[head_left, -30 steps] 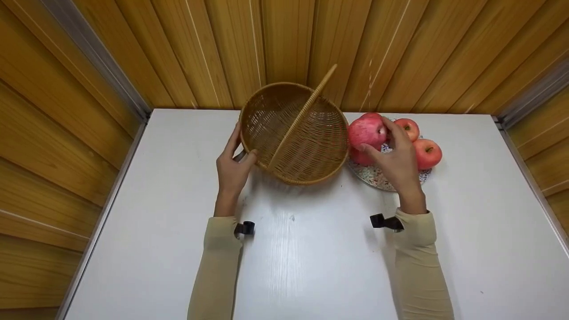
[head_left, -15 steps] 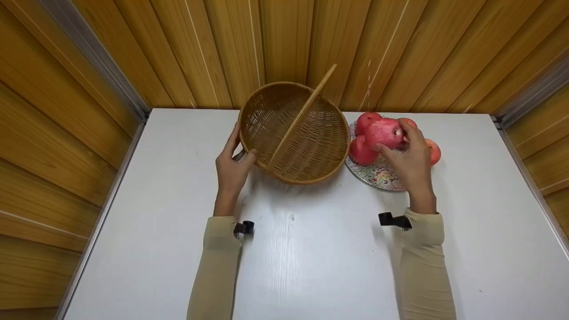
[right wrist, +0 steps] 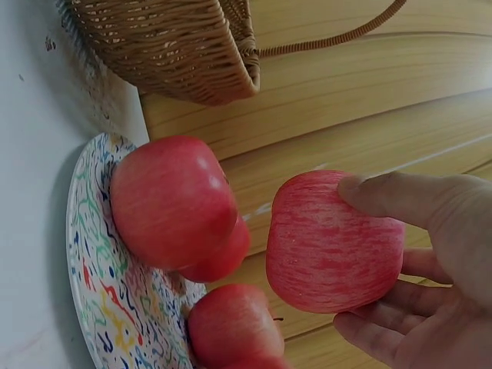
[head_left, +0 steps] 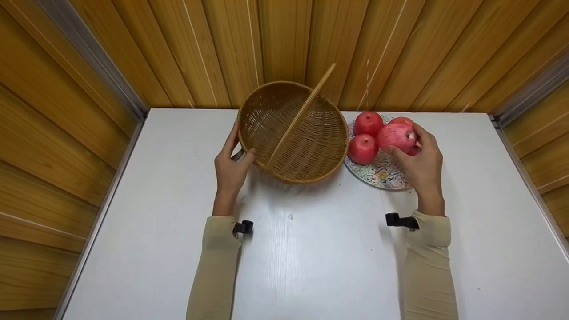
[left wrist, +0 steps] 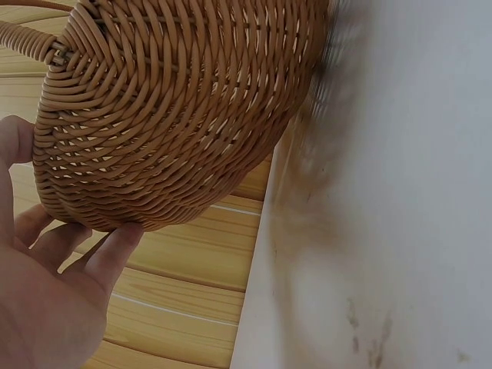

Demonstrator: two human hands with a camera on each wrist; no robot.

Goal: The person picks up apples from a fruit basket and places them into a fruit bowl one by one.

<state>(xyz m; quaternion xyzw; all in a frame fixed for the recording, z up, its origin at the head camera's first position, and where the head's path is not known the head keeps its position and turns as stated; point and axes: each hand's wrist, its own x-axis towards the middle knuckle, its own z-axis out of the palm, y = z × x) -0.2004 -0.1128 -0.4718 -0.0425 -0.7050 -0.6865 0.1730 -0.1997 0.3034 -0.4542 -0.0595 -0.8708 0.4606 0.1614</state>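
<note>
A round brown wicker basket [head_left: 326,155] with an arched handle [head_left: 301,113] leans slightly on the table's far side. My left hand [head_left: 231,171] grips its left rim, thumb over the edge and fingers against the outer weave [left wrist: 161,131]. My right hand [head_left: 422,166] holds a streaked red apple [head_left: 397,137] between thumb and fingers. That apple is raised above a patterned plate [head_left: 375,174]. Two red apples, a rear one [head_left: 368,123] and a nearer one [head_left: 363,149], sit on the plate's left part. Behind the held apple another apple [head_left: 401,120] shows partly; the hand hides more.
The white table [head_left: 284,258] reaches toward me from the basket and plate. Wood-panelled walls [head_left: 284,40] stand behind and at both sides. The plate's left edge lies close by the basket's right side.
My right hand has moved right with the apple, from beside the basket's right rim to over the plate's right part. The left hand and the basket have stayed in place.
</note>
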